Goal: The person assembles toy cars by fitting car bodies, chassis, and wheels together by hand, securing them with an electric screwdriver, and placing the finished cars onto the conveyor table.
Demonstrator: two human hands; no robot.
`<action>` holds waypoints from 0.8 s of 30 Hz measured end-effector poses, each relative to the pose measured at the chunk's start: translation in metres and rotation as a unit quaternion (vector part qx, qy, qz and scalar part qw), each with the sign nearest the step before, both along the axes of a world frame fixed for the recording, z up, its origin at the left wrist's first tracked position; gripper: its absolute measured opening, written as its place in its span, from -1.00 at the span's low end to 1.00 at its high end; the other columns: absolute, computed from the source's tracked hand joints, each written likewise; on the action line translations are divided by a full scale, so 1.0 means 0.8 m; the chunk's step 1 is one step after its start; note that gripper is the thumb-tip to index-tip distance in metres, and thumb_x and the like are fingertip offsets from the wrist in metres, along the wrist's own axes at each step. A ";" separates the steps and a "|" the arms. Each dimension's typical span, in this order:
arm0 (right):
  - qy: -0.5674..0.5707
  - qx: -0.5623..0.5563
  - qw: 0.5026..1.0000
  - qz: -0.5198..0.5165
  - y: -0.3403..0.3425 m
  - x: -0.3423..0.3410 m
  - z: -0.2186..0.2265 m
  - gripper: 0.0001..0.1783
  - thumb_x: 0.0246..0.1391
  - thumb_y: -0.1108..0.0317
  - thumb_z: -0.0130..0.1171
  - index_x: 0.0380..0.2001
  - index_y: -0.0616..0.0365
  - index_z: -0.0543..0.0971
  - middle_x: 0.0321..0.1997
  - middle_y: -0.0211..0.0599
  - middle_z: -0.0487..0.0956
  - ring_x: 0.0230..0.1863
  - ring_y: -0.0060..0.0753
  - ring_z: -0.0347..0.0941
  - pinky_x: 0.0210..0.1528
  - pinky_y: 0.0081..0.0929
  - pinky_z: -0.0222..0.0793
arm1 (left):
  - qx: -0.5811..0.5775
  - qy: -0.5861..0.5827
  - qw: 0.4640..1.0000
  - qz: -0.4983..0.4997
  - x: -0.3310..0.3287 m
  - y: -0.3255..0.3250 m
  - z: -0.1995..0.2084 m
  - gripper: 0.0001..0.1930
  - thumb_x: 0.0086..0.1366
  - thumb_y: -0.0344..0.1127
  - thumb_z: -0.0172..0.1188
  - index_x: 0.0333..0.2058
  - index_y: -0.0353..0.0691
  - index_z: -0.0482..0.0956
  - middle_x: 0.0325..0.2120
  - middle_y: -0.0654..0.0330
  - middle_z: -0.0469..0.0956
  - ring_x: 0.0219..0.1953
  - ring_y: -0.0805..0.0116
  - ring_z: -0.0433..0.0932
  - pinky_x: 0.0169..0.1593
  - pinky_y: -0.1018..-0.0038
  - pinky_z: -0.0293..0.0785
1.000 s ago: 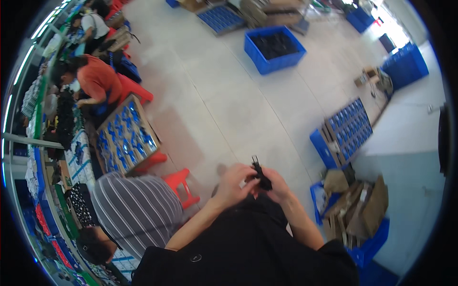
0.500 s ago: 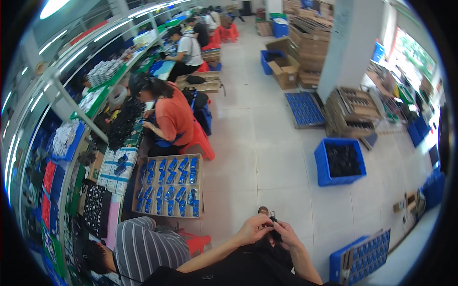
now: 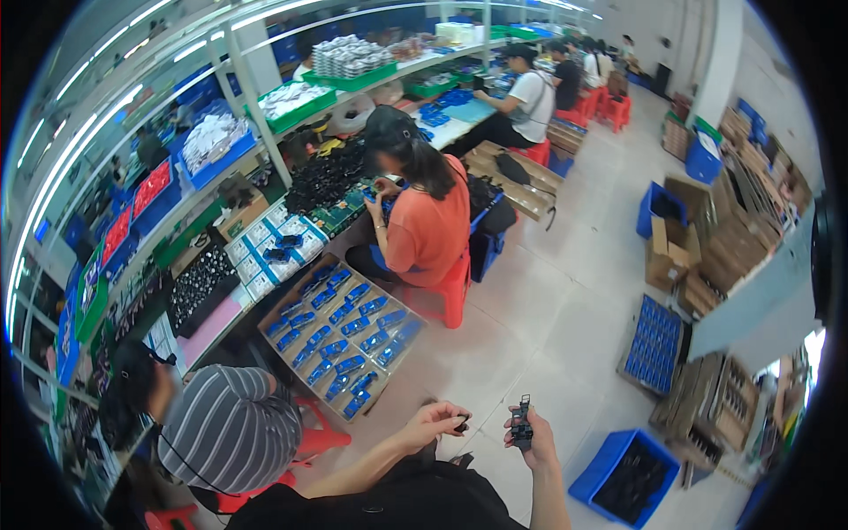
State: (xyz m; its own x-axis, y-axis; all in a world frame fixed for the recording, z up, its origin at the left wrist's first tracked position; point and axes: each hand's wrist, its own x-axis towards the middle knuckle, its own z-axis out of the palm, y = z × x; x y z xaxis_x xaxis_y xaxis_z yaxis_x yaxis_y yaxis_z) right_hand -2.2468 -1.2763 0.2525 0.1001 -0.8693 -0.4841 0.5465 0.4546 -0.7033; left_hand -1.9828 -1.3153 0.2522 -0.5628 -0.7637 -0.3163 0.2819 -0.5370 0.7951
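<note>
My right hand (image 3: 538,442) holds up a black plastic part (image 3: 522,424) with a narrow open frame at its top end, fingers wrapped round its lower side. To the left, my left hand (image 3: 428,426) pinches a small dark piece (image 3: 462,425) between thumb and fingertips; its kind is too small to tell. A gap separates the two hands, both held in front of my black shirt above the tiled floor.
Ahead lies a carton tray (image 3: 331,340) of blue-and-black parts. A person in grey stripes (image 3: 231,428) sits at near left, another in orange (image 3: 431,221) at the long workbench (image 3: 212,327). A blue bin (image 3: 587,481) of black parts stands at right, near stacked cartons (image 3: 707,411).
My hands, close together before, are now apart, with the black part in the right and the small dark piece in the left. The view has turned left toward the workbench.
</note>
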 end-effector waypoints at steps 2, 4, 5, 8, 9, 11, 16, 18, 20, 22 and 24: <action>0.009 0.004 1.000 0.007 -0.054 -0.007 -0.010 -0.44 0.35 -0.01 -0.06 0.05 0.35 0.43 -0.35 -0.11 0.57 -0.51 -0.30 0.56 -0.49 -0.41 0.55 | 0.060 0.045 0.997 0.023 -0.010 -0.037 -0.002 -0.89 0.41 -0.36 0.06 -0.18 -0.25 0.48 -0.06 0.02 0.59 -0.11 0.16 0.64 0.01 0.31 0.58; 0.009 0.001 1.000 -0.018 -0.104 -0.009 -0.020 -0.43 0.36 -0.03 -0.09 0.03 0.35 0.43 -0.35 -0.09 0.57 -0.52 -0.29 0.56 -0.51 -0.38 0.55 | 0.090 0.082 0.992 -0.001 -0.017 -0.089 -0.028 -0.91 0.41 -0.36 0.06 -0.20 -0.25 0.45 -0.07 -0.01 0.59 -0.15 0.19 0.65 -0.03 0.35 0.60; 0.016 0.001 1.000 -0.013 -0.124 -0.010 -0.024 -0.43 0.36 -0.03 -0.09 0.03 0.35 0.43 -0.35 -0.09 0.57 -0.52 -0.29 0.56 -0.51 -0.38 0.55 | 0.119 0.118 0.985 -0.032 -0.023 -0.114 -0.040 -0.91 0.41 -0.36 0.05 -0.23 -0.24 0.42 -0.08 -0.04 0.59 -0.18 0.22 0.67 -0.07 0.39 0.62; 0.012 0.033 0.998 -0.056 -0.189 -0.023 -0.030 -0.37 0.35 -0.15 -0.18 0.02 0.26 0.45 -0.37 -0.18 0.56 -0.53 -0.30 0.53 -0.50 -0.37 0.49 | 0.123 0.087 0.988 -0.045 -0.059 -0.209 -0.040 -0.94 0.36 -0.37 0.05 -0.30 -0.21 0.41 -0.26 0.06 0.62 -0.39 0.34 0.63 -0.28 0.47 0.58; 0.019 0.032 0.998 -0.054 -0.208 -0.032 -0.028 -0.37 0.35 -0.15 -0.18 0.02 0.26 0.45 -0.37 -0.18 0.56 -0.53 -0.30 0.53 -0.50 -0.37 0.49 | 0.114 0.059 0.990 -0.065 -0.072 -0.242 -0.035 -0.94 0.36 -0.37 0.06 -0.30 -0.19 0.41 -0.33 0.10 0.62 -0.44 0.40 0.59 -0.35 0.51 0.54; 0.020 0.055 0.996 -0.068 -0.240 -0.050 -0.022 -0.36 0.35 -0.17 -0.19 0.02 0.25 0.45 -0.37 -0.19 0.56 -0.54 -0.30 0.52 -0.50 -0.36 0.47 | 0.098 0.053 0.992 -0.065 -0.103 -0.303 -0.024 -0.95 0.35 -0.36 0.07 -0.30 -0.17 0.43 -0.41 0.20 0.57 -0.51 0.48 0.52 -0.43 0.56 0.45; 0.046 0.042 0.985 -0.161 -0.333 -0.103 -0.018 -0.29 0.32 -0.30 -0.28 -0.02 0.15 0.47 -0.40 -0.26 0.54 -0.56 -0.30 0.48 -0.53 -0.37 0.43 | 0.025 0.037 0.995 -0.090 -0.141 -0.433 -0.020 -0.89 0.36 -0.27 0.14 -0.23 -0.15 0.46 -0.45 0.31 0.54 -0.50 0.58 0.51 -0.44 0.60 0.42; 0.032 0.054 0.983 -0.171 -0.376 -0.124 -0.025 -0.30 0.32 -0.30 -0.28 -0.03 0.14 0.47 -0.40 -0.25 0.54 -0.56 -0.30 0.48 -0.53 -0.36 0.43 | 0.008 0.032 0.995 -0.090 -0.158 -0.469 -0.031 -0.87 0.36 -0.26 0.17 -0.21 -0.14 0.48 -0.45 0.32 0.55 -0.51 0.59 0.50 -0.44 0.61 0.41; 0.017 0.066 0.982 -0.176 -0.424 -0.145 -0.032 -0.30 0.32 -0.30 -0.28 -0.03 0.14 0.48 -0.39 -0.25 0.55 -0.56 -0.30 0.48 -0.53 -0.36 0.42 | 0.030 -0.016 0.996 -0.087 -0.168 -0.497 -0.047 -0.84 0.34 -0.24 0.20 -0.19 -0.13 0.50 -0.43 0.35 0.56 -0.49 0.62 0.50 -0.43 0.64 0.40; 0.031 0.057 0.987 -0.145 -0.478 -0.168 -0.038 -0.33 0.32 -0.28 -0.27 -0.03 0.13 0.48 -0.38 -0.24 0.55 -0.55 -0.29 0.49 -0.52 -0.35 0.42 | 0.039 -0.025 0.997 -0.066 -0.181 -0.524 -0.059 -0.84 0.34 -0.24 0.21 -0.19 -0.13 0.51 -0.42 0.36 0.57 -0.48 0.62 0.50 -0.43 0.64 0.39; 0.037 0.069 0.990 -0.119 -0.544 -0.194 -0.049 -0.35 0.33 -0.26 -0.25 -0.04 0.12 0.48 -0.38 -0.24 0.55 -0.53 -0.28 0.49 -0.52 -0.35 0.43 | 0.052 -0.042 0.997 -0.042 -0.196 -0.554 -0.064 -0.83 0.33 -0.22 0.22 -0.19 -0.14 0.53 -0.39 0.39 0.58 -0.44 0.63 0.50 -0.41 0.66 0.39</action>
